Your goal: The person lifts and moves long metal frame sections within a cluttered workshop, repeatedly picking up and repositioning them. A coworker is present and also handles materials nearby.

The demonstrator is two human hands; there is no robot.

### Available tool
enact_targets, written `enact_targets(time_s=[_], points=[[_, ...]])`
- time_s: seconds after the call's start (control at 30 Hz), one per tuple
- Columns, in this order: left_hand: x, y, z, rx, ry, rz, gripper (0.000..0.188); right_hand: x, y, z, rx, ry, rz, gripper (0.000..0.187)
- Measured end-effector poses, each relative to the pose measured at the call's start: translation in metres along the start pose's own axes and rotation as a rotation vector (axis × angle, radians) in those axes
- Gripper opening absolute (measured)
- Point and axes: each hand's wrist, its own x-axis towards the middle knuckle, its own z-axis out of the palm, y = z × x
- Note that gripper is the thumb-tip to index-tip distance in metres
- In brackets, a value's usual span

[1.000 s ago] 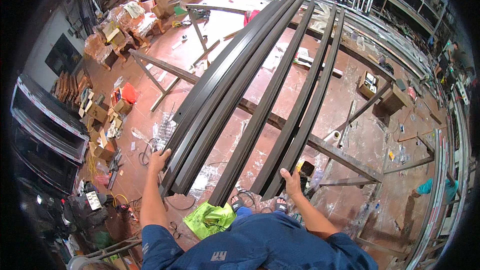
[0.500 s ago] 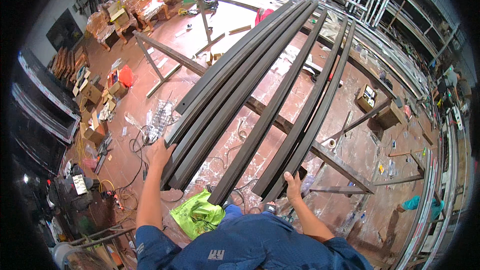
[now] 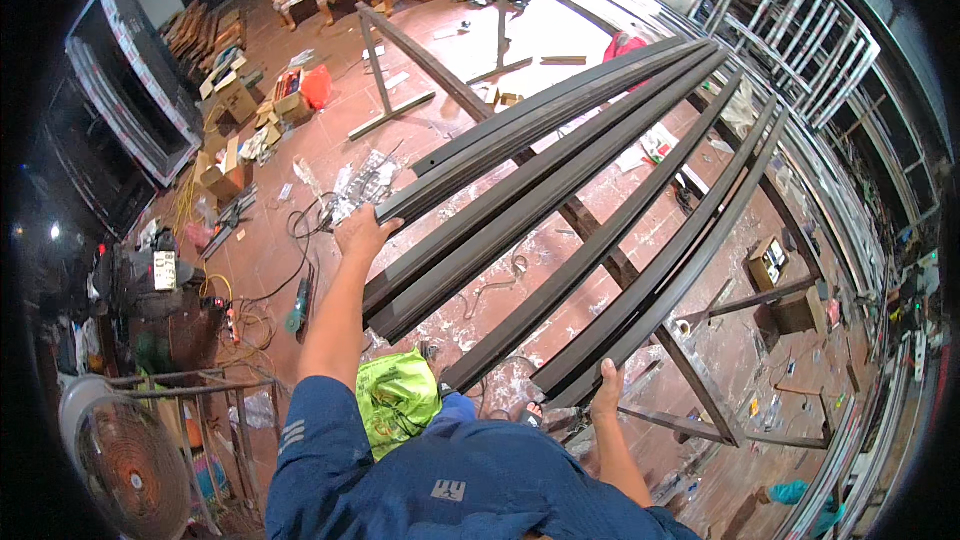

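Several long dark-grey metal profiles lie side by side, pointing away from me. My left hand [image 3: 365,233] is closed round the near end of a profile at the left [image 3: 455,178]; another lies against its far side. A strip of floor shows between these and a middle pair [image 3: 480,221]. Right of that pair lies a single profile [image 3: 572,265]. My right hand [image 3: 608,390] grips the near end of the rightmost profile [image 3: 672,290], thumb on top, the other fingers mostly hidden. Under the profiles runs a dark metal support frame [image 3: 425,64].
A bright green bag [image 3: 395,400] lies by my feet. Cables and crumpled wrapping [image 3: 365,185] are on the floor at left. A fan [image 3: 135,465] stands at lower left, cardboard boxes [image 3: 225,175] farther up. Another person's teal sleeve [image 3: 790,492] shows at lower right.
My left hand has moved the left profiles away from the middle pair, opening a gap. My right hand keeps its hold at the right. The whole view has turned and shifted.
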Motion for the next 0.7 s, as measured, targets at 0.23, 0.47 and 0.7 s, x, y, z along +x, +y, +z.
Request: enact_targets(time_s=[0.23,0.47,0.7], points=[[0.001,0.001,0.004,-0.013,0.004,-0.006,0.066,-0.002,0.001,-0.002,0.035,0.025,0.035,0.080],[-0.001,-0.001,0.012,-0.019,0.110,0.064,0.063,-0.001,-0.004,0.002,0.016,0.022,-0.029,0.068],[-0.002,-0.002,0.013,-0.015,0.116,0.071,0.065,-0.006,-0.018,0.011,0.052,0.031,-0.019,0.068]])
